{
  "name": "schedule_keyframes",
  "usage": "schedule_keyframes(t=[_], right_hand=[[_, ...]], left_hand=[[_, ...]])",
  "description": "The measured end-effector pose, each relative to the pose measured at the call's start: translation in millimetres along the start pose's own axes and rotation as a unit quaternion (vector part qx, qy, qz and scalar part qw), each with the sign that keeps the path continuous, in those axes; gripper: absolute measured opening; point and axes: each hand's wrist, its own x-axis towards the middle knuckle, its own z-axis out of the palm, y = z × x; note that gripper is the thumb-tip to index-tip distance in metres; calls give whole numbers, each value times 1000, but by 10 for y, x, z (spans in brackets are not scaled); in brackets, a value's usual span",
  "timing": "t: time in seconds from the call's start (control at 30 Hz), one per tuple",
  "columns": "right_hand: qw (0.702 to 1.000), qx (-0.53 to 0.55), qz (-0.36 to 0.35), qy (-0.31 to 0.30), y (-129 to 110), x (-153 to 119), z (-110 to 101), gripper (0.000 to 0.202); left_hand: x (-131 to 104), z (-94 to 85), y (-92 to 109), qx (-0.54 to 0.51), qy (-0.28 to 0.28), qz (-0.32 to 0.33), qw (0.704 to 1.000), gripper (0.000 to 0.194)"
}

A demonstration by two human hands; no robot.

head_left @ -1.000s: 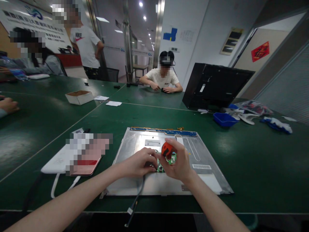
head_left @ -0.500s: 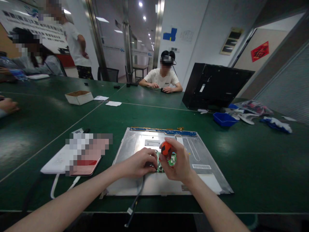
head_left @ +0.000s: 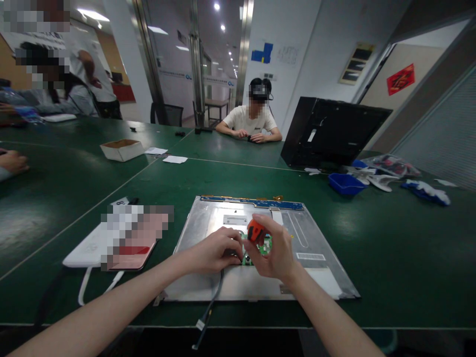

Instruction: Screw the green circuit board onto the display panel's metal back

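Observation:
A flat metal display panel (head_left: 256, 287) lies on the green table, with a blue circuit strip (head_left: 245, 202) along its far edge. Near its middle is a small green circuit board (head_left: 267, 244), partly covered by my hands. My right hand (head_left: 277, 248) grips the orange and black handle of a screwdriver (head_left: 255, 230) upright over this board; its tip is hard to see. Curled against the board's left side are the fingers of my left hand (head_left: 219, 250); what they pinch is hidden. A dark cable (head_left: 213, 300) runs from beneath that hand over the panel's near edge.
Left of the panel lie a white device (head_left: 89, 243) and a pink phone (head_left: 148, 243) with a white cable (head_left: 84, 287). Further off are an open box (head_left: 122, 150), a blue tray (head_left: 346, 184) and a black monitor (head_left: 330, 131). A co-worker (head_left: 251, 119) sits opposite.
The screwdriver handle has turned within my right hand's fingers. My left hand keeps its place. At the far left, a standing person has shifted leftward.

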Motion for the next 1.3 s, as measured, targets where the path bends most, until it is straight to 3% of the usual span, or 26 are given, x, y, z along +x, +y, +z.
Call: schedule_keyframes(t=[0.2,0.37,0.87,1.1,1.3], right_hand=[[1000,1,24,11,-25,6,-2,51],[999,-19,0,35,-3,1,17,50],[999,33,26,1,-9,-15,-3,55],[999,-22,11,36,-21,2,16,47],[1000,-16,3,26,-2,-8,10,45]], left_hand=[[3,-9,2,-1,-8,6,1000,5],[-7,-6,-17,-2,1,8,1000,5],[5,-2,-18,3,-11,11,1000,9],[-7,-15,3,2,-4,4,1000,8],[-7,-5,-21,6,-6,4,1000,6]])
